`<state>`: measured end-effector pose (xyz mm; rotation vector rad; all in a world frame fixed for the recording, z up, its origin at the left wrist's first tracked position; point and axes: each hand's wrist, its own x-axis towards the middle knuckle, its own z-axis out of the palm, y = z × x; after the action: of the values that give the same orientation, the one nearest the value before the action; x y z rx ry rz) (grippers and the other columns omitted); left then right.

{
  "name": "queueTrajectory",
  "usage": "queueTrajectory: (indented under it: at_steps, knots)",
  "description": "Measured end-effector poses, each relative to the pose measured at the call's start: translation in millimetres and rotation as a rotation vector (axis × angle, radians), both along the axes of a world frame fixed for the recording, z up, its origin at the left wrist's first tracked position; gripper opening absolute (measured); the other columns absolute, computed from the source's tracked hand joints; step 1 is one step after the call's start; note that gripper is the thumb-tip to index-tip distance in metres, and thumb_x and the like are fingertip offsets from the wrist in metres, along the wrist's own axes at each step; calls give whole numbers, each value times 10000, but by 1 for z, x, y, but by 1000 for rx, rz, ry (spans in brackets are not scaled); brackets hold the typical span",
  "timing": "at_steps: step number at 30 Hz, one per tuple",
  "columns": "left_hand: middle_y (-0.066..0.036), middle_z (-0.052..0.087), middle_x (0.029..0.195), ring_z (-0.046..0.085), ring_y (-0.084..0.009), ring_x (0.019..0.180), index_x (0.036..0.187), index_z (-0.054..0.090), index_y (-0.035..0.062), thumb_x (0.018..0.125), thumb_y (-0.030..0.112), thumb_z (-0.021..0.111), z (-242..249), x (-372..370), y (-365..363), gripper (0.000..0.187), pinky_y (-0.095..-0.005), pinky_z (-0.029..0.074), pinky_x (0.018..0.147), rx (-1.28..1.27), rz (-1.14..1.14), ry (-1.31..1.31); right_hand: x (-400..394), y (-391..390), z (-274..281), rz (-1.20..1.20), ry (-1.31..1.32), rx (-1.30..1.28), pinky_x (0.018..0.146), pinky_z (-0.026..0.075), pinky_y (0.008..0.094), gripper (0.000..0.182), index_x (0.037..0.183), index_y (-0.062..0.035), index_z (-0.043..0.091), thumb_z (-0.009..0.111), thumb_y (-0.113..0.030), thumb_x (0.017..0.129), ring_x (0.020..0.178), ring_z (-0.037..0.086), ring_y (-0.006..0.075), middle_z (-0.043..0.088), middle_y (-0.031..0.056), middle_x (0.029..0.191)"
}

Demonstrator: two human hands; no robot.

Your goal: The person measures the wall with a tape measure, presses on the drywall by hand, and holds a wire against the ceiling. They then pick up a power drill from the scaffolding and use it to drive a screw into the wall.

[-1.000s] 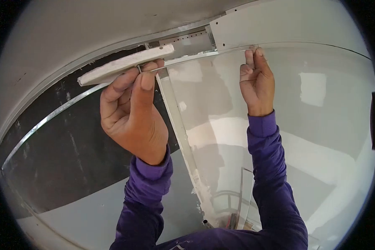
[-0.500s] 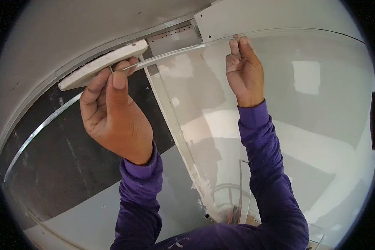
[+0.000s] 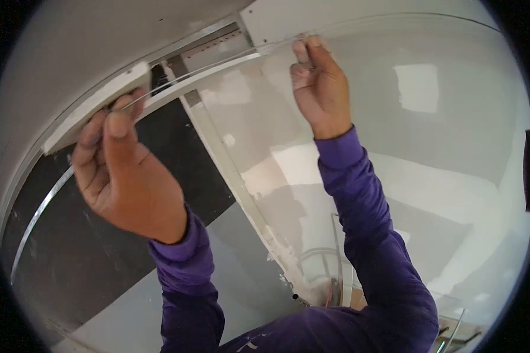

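My left hand is raised at the left, thumb and fingers closed on a thin wire and touching a white board piece with a rough edge. From there the wire runs up to the right. My right hand pinches the same wire between thumb and fingers, in front of the pale wall near the ceiling edge. Both sleeves are purple. The wire's line continues faintly beyond my right hand.
A curved metal strip crosses the dark panel at the left. White board with screw holes lies above. A narrow vertical frame separates dark panel and patched wall. Rods stand at the lower right.
Both hands have moved left and the right one slightly up in view. The board piece has shifted left with my left hand, exposing a dark gap beside it.
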<state>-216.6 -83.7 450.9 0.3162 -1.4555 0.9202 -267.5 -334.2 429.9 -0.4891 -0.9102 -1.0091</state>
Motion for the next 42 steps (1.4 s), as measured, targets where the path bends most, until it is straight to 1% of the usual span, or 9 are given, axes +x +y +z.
queueTrajectory:
  at_steps: [3,6,9,12,15,18,24,27,42]
  knots:
    - [-228,689,1053,684,-324,1022,1044,660,-39,907,19,633,-1,-4,5,151,-424,561,964,-20,53,50,2,5,1,-15,14,16,635,439,244,98,1042,-84,609,595,-77,945,912,662,164,673,40,976]
    - [-237,687,1042,685,-321,1016,1047,652,-52,902,17,640,1,-7,5,161,-419,557,972,-36,70,36,13,8,-2,29,66,9,636,441,252,91,1036,-71,605,595,-84,946,909,663,166,669,40,948]
    - [-248,682,1042,683,-318,1021,1047,644,-69,910,20,632,0,-11,5,164,-416,554,975,-50,155,52,31,9,-4,108,112,22,619,444,228,77,1023,-68,603,591,-86,950,928,646,140,661,45,1023]
    - [-252,679,1044,681,-318,1026,1048,639,-83,921,19,613,-1,-11,7,165,-412,555,973,-64,211,67,40,18,-5,140,144,21,617,439,227,70,1014,-69,604,597,-94,949,922,647,129,660,42,1023]
    - [-248,679,1049,680,-318,1027,1060,638,-84,933,19,595,-1,-6,10,169,-409,554,977,-56,231,14,47,26,-3,212,133,47,634,438,253,104,1030,-55,608,609,-98,935,854,647,151,665,44,949]
    - [-242,679,1055,682,-321,1023,1072,638,-80,935,20,592,0,-5,14,175,-411,554,980,-43,269,-15,56,28,-1,238,143,30,616,434,232,64,1009,-74,602,597,-95,949,910,645,126,657,33,1002]
    - [-248,674,1080,679,-333,1026,1074,649,-63,937,9,583,0,-4,19,168,-420,558,976,-8,271,-16,67,32,-1,290,149,40,618,439,230,63,1008,-76,603,597,-99,950,891,650,124,662,28,986]
    - [-255,671,1086,678,-339,1025,1072,649,-60,935,1,584,0,-4,19,163,-420,558,977,1,264,-30,70,31,0,298,143,58,614,436,245,118,1047,-53,613,604,-110,943,842,650,138,677,49,981]
    - [-245,677,1073,678,-335,1030,1062,645,-64,936,-10,575,1,-1,22,154,-442,560,977,1,306,-32,72,32,2,297,136,34,610,446,242,88,1024,-65,613,593,-109,950,820,641,136,680,55,987]
